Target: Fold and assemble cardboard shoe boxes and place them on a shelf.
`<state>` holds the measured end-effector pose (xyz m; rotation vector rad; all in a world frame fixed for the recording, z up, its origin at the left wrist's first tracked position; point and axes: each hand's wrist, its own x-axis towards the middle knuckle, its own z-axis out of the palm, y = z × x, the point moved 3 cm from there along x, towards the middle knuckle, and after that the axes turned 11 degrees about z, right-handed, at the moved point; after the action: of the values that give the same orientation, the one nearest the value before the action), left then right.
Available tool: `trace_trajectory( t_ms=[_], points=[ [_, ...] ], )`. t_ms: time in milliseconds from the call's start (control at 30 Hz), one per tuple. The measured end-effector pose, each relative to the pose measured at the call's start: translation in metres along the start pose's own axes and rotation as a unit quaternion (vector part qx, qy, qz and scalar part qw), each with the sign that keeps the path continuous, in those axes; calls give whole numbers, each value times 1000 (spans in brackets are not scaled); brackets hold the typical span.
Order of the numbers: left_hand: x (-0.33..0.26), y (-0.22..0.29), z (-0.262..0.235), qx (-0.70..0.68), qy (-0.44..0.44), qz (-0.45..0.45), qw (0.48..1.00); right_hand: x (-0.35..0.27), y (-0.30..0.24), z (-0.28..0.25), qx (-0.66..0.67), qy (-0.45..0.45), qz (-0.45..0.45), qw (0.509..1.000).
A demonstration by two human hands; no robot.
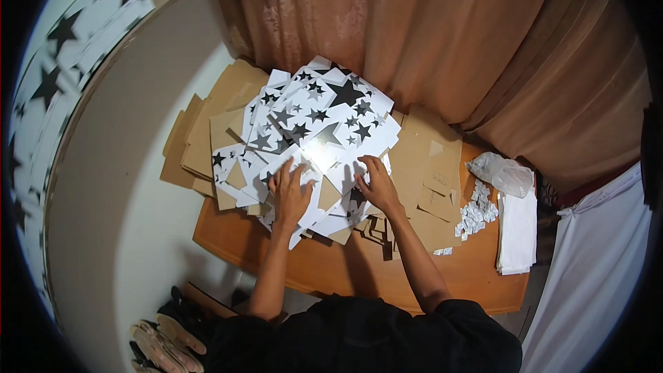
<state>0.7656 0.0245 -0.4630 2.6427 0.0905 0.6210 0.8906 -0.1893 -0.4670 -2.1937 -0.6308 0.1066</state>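
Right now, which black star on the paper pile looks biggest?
The star near the far edge of the pile, towards the curtain. Its points spread wider than any other black star's there.

No readable text anywhere in view. Small cardboard piece [436, 182] on the right has faint marks, too small to make out. White sheets [324, 144] show star symbols only, black and grey, mixed sizes. White panel [90, 19], upper left, shows dark stars too.
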Motion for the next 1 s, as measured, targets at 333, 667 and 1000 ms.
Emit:
trace_trajectory(
  t_ms=[333,667,1000],
  points=[
    [52,-31,27,99,17,-107,989,36,59,29,-67,145,169,973],
    [51,-30,29,84,25,-92,992,44,60,29,202,239,288,905],
    [33,-25,19,69,78,-82,991,52,13,-10,558,150,232,783]
  ],
)
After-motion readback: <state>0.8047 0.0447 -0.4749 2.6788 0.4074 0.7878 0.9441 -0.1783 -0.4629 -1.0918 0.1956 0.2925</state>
